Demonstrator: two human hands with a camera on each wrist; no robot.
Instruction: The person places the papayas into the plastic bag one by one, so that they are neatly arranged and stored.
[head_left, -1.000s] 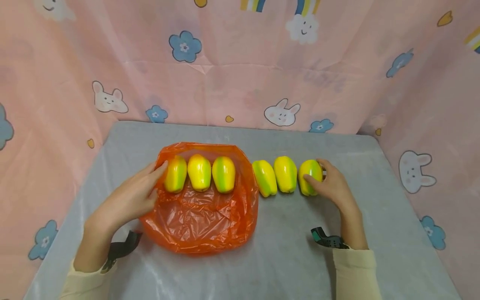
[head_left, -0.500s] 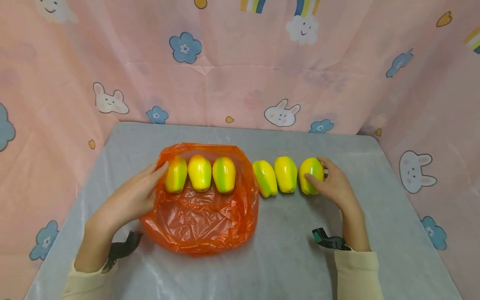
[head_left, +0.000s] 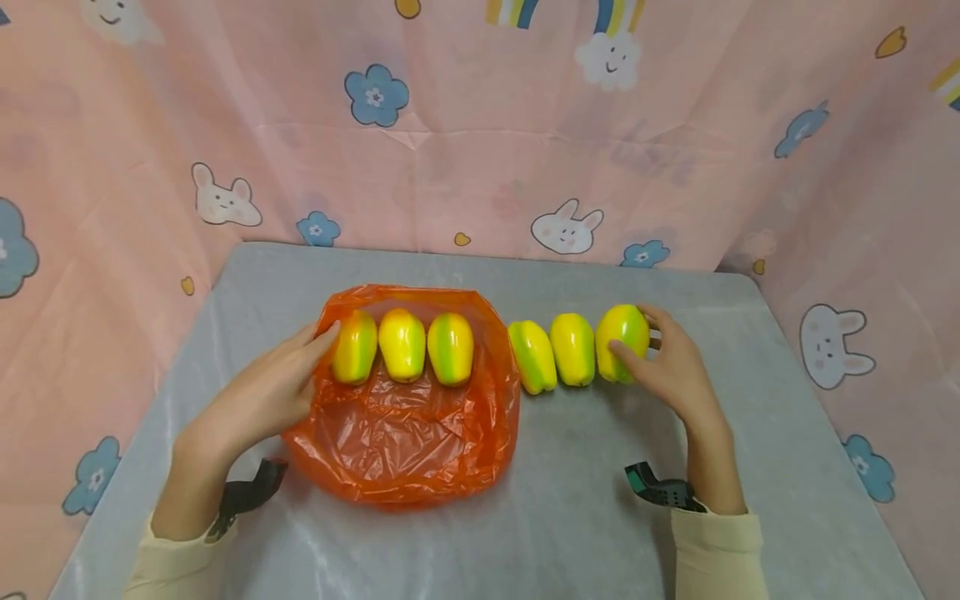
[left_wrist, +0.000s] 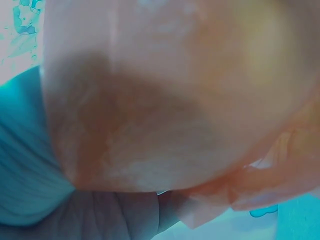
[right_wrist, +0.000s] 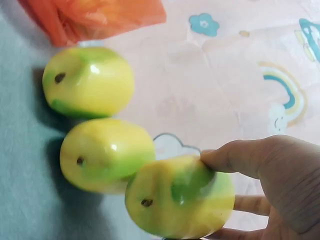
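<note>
Here, in the head view, an orange plastic bag (head_left: 408, 442) lies open on the left of the grey worktop (head_left: 577, 517), three papayas (head_left: 402, 346) side by side in its far part. The left hand (head_left: 262, 392) touches the bag's left rim; whether it pinches the film, I cannot tell. Two loose papayas (head_left: 572, 350) lie just right of the bag, and beside them the right hand (head_left: 675, 371) pinches the rightmost papaya (head_left: 624, 327) between thumb and fingers. Blurred film fills most of the left wrist view. The right wrist view shows the thumb on the gripped fruit's side.
</note>
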